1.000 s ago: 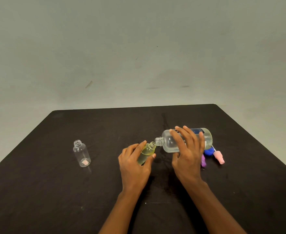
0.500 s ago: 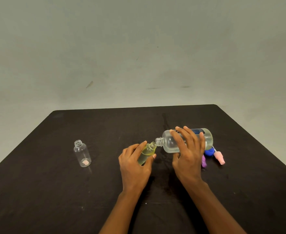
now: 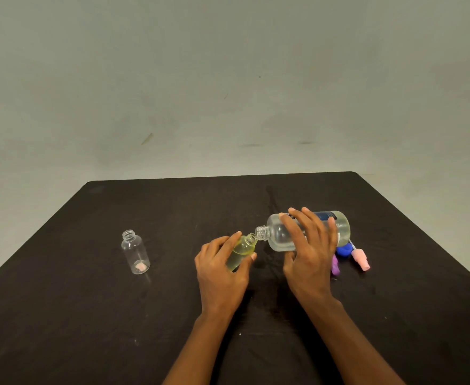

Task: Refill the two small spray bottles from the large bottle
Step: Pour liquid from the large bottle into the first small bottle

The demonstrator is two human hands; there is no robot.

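Left hand (image 3: 222, 270): fingers (image 3: 228, 241) curl round the tilted small spray bottle (image 3: 242, 251), part-filled, neck pointing up-right. Right hand (image 3: 308, 254): fingers grip the large bottle (image 3: 278, 237), long axis near level, mouth leftward at that neck; whether they touch is unclear. Empty bottle (image 3: 135, 252): upright on bench (image 3: 89, 315), well apart, nearer the left hand. Stream not discernible.

Open table (image 3: 61, 329) lies between the empty small bottle (image 3: 135, 252) and left hand (image 3: 220, 270); caps (image 3: 361, 259) crowd beside the right hand (image 3: 308, 254).

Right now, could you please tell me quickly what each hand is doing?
Left hand: holding the small bottle, tilted and partly filled.
Right hand: holding the large bottle, tipped mouth to mouth with it.
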